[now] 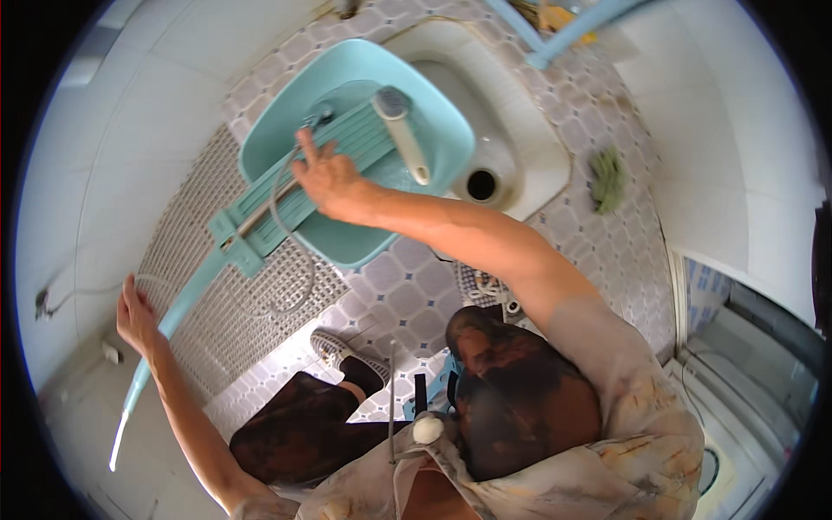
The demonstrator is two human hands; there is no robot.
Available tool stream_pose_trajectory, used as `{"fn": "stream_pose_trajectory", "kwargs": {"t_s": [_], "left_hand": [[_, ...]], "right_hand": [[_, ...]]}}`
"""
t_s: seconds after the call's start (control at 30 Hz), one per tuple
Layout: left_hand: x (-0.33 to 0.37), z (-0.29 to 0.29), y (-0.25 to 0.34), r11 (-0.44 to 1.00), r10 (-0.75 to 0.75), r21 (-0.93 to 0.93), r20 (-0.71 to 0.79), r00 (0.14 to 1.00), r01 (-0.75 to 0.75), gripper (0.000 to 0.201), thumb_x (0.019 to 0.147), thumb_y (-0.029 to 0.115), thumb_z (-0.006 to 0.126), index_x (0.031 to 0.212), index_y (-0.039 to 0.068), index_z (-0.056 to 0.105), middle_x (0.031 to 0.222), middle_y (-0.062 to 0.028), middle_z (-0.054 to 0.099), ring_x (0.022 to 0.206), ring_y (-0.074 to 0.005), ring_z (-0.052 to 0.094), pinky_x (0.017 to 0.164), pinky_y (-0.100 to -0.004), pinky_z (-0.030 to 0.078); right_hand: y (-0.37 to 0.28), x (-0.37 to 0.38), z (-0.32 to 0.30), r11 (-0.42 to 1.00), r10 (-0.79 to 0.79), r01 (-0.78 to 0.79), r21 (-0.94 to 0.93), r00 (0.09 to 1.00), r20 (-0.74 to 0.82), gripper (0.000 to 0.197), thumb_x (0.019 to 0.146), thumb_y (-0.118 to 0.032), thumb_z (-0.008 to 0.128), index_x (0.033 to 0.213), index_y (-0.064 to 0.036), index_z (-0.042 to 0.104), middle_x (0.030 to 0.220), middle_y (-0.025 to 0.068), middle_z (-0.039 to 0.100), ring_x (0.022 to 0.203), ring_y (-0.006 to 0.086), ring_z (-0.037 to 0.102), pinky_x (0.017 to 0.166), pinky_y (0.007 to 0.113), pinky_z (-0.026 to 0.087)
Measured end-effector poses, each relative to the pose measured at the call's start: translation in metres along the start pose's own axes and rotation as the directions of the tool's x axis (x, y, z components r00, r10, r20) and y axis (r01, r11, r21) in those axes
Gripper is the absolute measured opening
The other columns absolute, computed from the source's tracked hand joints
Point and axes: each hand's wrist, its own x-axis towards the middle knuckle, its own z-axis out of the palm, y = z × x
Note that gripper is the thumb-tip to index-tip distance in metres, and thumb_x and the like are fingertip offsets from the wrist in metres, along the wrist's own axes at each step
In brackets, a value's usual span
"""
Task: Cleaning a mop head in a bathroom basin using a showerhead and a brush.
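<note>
Across a pale teal basin (438, 91) lies a ridged teal plastic board (362, 130) with a metal rod (260, 214) along its middle. From its crosspiece a long tapered teal part (182, 299) runs to the lower left, ending in a white tip. My left hand (137, 316) has its fingers stretched out, its wrist against this tapered part. Over the board, my right hand (331, 180) is closed around what looks like the handle of a chrome shower head (318, 115), mostly covered by the fingers. A grey scrub brush (401, 130) with a white handle rests on the board's right side.
Beside the basin is a white squat toilet (542, 156) with a dark drain hole. A grey hose (310, 269) loops over a perforated mat (212, 186). Green scrubbing mesh (607, 179) lies on the tiled floor at right; a blue frame (542, 54) stands behind.
</note>
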Motion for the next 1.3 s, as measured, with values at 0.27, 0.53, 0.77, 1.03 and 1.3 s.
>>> {"fn": "stream_pose_trajectory", "kwargs": {"t_s": [0.27,0.53,0.77,1.03,1.3], "left_hand": [[-0.008,-0.008,0.005,0.995,0.003,-0.097,-0.036,0.999,-0.007,0.03,0.095,0.033,0.07,0.076,0.01,0.067,0.06,0.0065,0.047,0.05,-0.0015,0.038,0.044,-0.0194,0.03],[-0.01,0.005,-0.006,0.998,-0.006,0.065,-0.118,0.993,0.014,0.031,0.093,0.031,0.07,0.076,0.005,0.069,0.058,0.003,0.054,0.049,-0.0045,0.046,0.044,-0.023,0.037],[-0.022,-0.001,0.008,0.984,-0.067,-0.17,-0.091,0.994,0.05,0.026,0.094,0.026,0.068,0.093,0.001,0.074,0.065,0.0021,0.057,0.052,-0.0035,0.046,0.044,-0.0215,0.036],[-0.018,-0.003,0.0,0.986,-0.055,-0.162,-0.065,0.996,0.044,0.03,0.097,0.027,0.065,0.109,0.001,0.073,0.069,0.0021,0.06,0.053,-0.0024,0.048,0.044,-0.0191,0.037],[-0.013,-0.004,-0.009,0.988,-0.028,-0.151,-0.022,0.999,0.024,0.03,0.097,0.028,0.066,0.108,0.001,0.073,0.07,0.0022,0.06,0.054,-0.0025,0.048,0.044,-0.0191,0.038]], "right_hand": [[0.001,0.001,-0.015,0.999,-0.024,0.028,-0.03,0.993,0.114,0.061,0.077,-0.011,0.075,0.131,0.0018,0.049,0.158,0.0366,0.017,0.125,0.057,0.05,0.071,0.048,0.063],[0.01,-0.007,0.005,0.997,-0.061,0.065,0.044,0.994,-0.088,0.064,0.069,-0.009,0.079,0.124,0.0032,0.05,0.152,0.0413,0.023,0.114,0.057,0.058,0.073,0.045,0.063],[-0.004,0.0,-0.018,1.0,-0.005,0.008,-0.018,0.99,0.144,0.077,0.07,-0.024,0.088,0.13,0.0003,0.046,0.157,0.0379,0.014,0.124,0.0536,0.052,0.087,0.038,0.061],[-0.001,-0.001,-0.015,0.998,0.016,-0.007,-0.059,0.988,0.153,0.084,0.067,-0.025,0.091,0.132,0.0002,0.045,0.156,0.0377,0.011,0.115,0.0441,0.057,0.084,0.039,0.061],[-0.002,-0.002,-0.017,0.999,-0.001,0.006,-0.038,0.991,0.131,0.084,0.067,-0.024,0.091,0.133,0.0009,0.046,0.155,0.0382,0.014,0.115,0.0449,0.057,0.081,0.039,0.062]]}}
